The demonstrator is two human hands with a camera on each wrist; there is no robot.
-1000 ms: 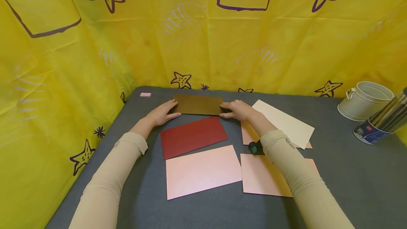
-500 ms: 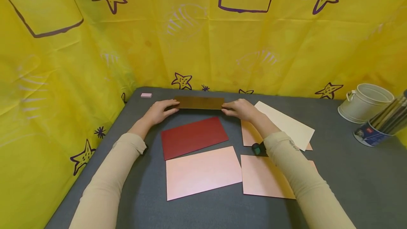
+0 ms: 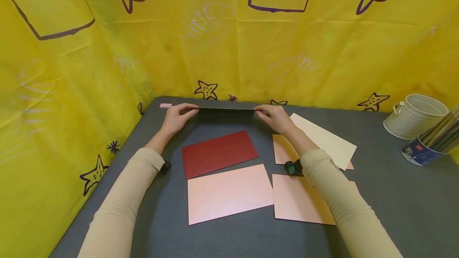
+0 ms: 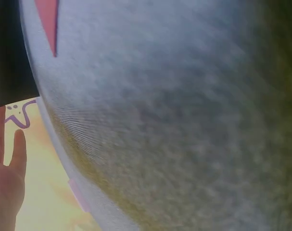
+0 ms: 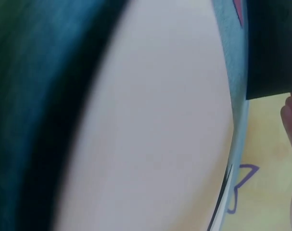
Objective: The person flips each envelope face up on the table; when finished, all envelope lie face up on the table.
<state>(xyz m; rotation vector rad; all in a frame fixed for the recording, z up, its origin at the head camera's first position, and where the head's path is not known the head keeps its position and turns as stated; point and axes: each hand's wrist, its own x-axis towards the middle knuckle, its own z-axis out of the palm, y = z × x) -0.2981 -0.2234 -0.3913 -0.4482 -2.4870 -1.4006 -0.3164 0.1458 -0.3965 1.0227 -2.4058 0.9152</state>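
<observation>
A dark card is held edge-on above the far side of the grey tabletop, pinched at its left end by the left hand and at its right end by the right hand. A red card lies just nearer, pink sheets nearer again.

No legible text anywhere.

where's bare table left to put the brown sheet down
Bare grey table lies right of the cream sheet, up to the bucket. A strip also lies left of the red sheet. The centre is crowded with pink sheets.
</observation>
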